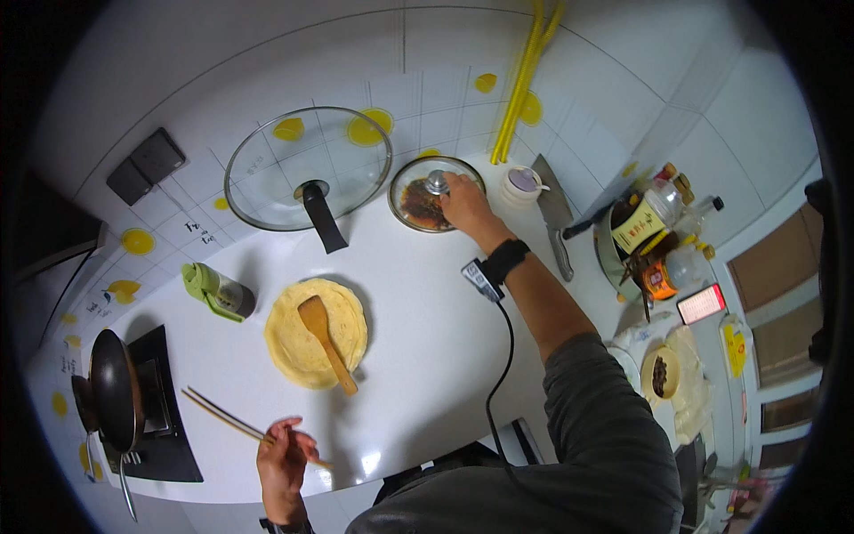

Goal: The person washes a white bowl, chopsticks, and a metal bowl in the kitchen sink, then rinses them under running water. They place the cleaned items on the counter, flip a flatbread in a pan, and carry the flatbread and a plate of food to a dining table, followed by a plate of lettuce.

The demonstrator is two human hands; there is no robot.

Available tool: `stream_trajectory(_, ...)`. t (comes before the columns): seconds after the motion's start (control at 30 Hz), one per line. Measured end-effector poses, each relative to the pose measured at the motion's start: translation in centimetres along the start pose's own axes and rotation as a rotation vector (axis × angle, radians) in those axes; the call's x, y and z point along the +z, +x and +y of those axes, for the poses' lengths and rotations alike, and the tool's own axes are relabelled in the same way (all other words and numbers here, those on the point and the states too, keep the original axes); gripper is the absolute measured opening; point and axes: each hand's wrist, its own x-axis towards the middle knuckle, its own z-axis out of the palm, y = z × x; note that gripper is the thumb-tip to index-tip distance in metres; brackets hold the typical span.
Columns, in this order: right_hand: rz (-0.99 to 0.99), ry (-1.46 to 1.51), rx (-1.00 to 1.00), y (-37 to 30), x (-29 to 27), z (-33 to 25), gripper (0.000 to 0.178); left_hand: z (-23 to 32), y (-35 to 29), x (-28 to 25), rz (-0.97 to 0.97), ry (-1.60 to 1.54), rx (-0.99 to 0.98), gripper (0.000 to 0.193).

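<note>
My left hand (283, 458), at the counter's near edge, is closed around a pair of chopsticks (221, 415) whose long ends point left. My right hand (469, 210) reaches to the back and grips the knob of a small glass lid (452, 166). Dark brown food (422, 206) shows through the glass; the vessel under it is mostly hidden. Between the hands lies a round of pale yellow flatbreads (286, 331), with a wooden spatula (322, 331) across it.
A large glass lid (267, 187) leans against the tiled wall. A green-topped bottle (218, 292) stands left; beyond it, a frying pan (114, 392) sits over a black hob. A cleaver (555, 214), lidded jar (519, 189), seasoning bottles (648, 227), phone (702, 304) and bowl (671, 367) are on the right.
</note>
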Motion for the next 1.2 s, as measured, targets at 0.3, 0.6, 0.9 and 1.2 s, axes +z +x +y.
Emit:
stream_trajectory(0.3,-0.196,-0.136,0.149,5.8,6.2,3.1,0.035,-2.1,-2.8,-1.0,0.305,-0.097,-0.058,0.027)
stream_trajectory(0.6,0.123,-0.065,-0.116,4.6,0.3,4.2,0.025,-1.9,-2.0,-0.7,0.283,-0.053,-0.045,0.026)
stream_trajectory(0.9,-0.189,0.0,0.16,-10.0,-9.9,8.0,0.025,-1.8,1.1,-0.8,0.06,-0.047,-0.064,0.027)
stream_trajectory(1.2,-0.249,-0.023,0.243,-18.2,-6.7,10.1,0.028,-2.1,2.2,-0.3,-0.001,-0.044,-0.088,0.024)
